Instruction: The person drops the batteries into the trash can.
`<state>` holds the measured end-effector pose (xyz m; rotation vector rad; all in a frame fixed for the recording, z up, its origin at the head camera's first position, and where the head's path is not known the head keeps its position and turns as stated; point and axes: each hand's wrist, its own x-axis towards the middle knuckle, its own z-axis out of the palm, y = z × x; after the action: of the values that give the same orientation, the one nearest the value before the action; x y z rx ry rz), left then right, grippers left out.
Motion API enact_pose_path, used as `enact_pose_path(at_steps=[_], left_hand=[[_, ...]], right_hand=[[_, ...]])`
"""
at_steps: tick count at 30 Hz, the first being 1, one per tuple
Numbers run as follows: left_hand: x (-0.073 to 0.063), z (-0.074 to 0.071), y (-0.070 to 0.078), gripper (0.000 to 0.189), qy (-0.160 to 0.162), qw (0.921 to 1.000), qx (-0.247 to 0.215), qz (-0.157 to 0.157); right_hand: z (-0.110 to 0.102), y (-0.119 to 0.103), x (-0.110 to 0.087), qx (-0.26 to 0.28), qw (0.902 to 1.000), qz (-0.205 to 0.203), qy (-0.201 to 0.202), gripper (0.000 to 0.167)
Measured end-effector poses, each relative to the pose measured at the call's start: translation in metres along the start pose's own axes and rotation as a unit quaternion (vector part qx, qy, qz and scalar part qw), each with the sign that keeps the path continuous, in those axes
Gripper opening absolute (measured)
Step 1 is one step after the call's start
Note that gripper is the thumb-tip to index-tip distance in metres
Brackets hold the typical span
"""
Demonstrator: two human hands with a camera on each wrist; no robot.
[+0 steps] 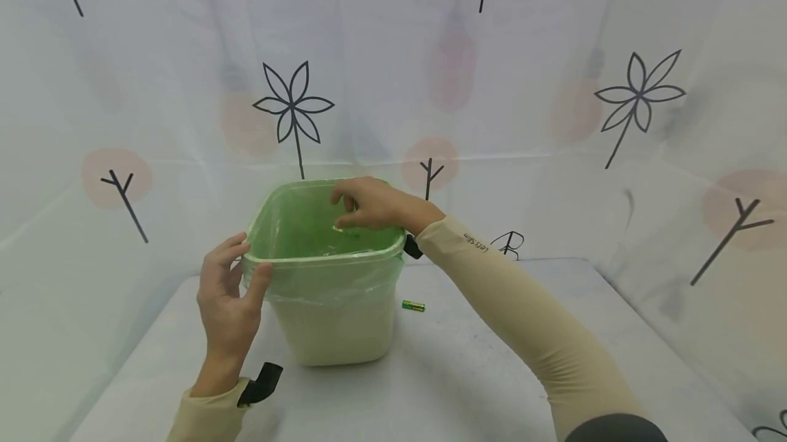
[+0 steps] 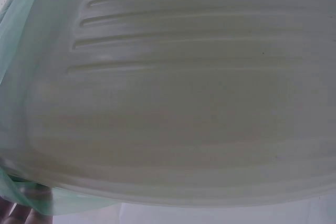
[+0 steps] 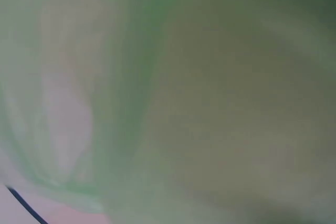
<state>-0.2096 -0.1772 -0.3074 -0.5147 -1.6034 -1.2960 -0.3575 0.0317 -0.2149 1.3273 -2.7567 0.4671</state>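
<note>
A pale trash bin (image 1: 335,333) stands on the table, lined with a thin green plastic bag (image 1: 295,213) folded over its rim. At the bin's left front corner my left hand (image 1: 230,305) holds the bag-covered rim, thumb in front and fingers at the side. My right hand (image 1: 375,203) reaches over the opening from the right, its fingers bent and parted from the thumb. Just below that thumb is a small shiny thing (image 1: 337,228), too small to identify. A green battery (image 1: 414,306) lies on the table right of the bin. The right wrist view is blurred by the bag.
The white table (image 1: 479,374) ends at a back edge behind the bin. A white cloth backdrop (image 1: 381,73) with printed flowers and twigs hangs close behind and at both sides. Ribbed bin wall (image 2: 184,103) fills most of the left wrist view.
</note>
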Motion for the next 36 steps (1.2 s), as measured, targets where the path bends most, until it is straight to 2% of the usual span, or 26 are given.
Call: enact_pose_path(at_steps=[3, 10, 16, 24, 30, 36], left_hand=[[0.0, 0.0, 0.0, 0.034, -0.001, 1.0, 0.0, 0.001], [0.0, 0.0, 0.0, 0.034, 0.0, 1.0, 0.007, -0.003], [-0.001, 0.0, -0.001, 0.034, -0.001, 1.0, 0.007, -0.003], [-0.001, -0.002, -0.001, 0.034, 0.003, 1.0, 0.002, 0.0], [-0.001, -0.001, -0.001, 0.034, 0.004, 1.0, -0.006, 0.004], [0.001, 0.0, -0.001, 0.033, 0.007, 0.9999, -0.012, 0.005]], right_hand=[[0.0, -0.001, -0.001, 0.002, 1.0, 0.006, -0.003, 0.039], [-0.002, 0.001, -0.004, 0.015, 0.9998, -0.007, 0.007, 0.035], [-0.01, 0.013, -0.021, 0.039, 0.9966, -0.021, 0.07, 0.03], [-0.017, 0.036, -0.054, 0.069, 0.9855, 0.002, 0.155, 0.033], [-0.006, 0.054, -0.084, 0.089, 0.9772, 0.018, 0.192, 0.028], [0.02, 0.069, -0.105, 0.097, 0.9772, 0.038, 0.186, 0.025]])
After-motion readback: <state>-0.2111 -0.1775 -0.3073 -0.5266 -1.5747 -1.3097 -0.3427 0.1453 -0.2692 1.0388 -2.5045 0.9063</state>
